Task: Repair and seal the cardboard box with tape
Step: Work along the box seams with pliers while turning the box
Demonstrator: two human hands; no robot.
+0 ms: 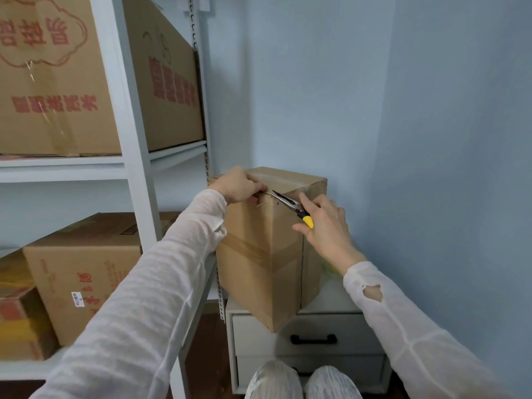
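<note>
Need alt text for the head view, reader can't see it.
A person's right hand holds yellow-handled pliers against the top edge of a taped cardboard box, while the left hand grips that edge. The box stands on a white drawer cabinet.

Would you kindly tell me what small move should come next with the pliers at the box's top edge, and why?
Probably close the pliers on the thin piece sticking out at the top edge of the cardboard box and draw it out. The right hand grips the pliers with their tips right there, and the left hand holds that edge beside them, steadying the box.
</note>
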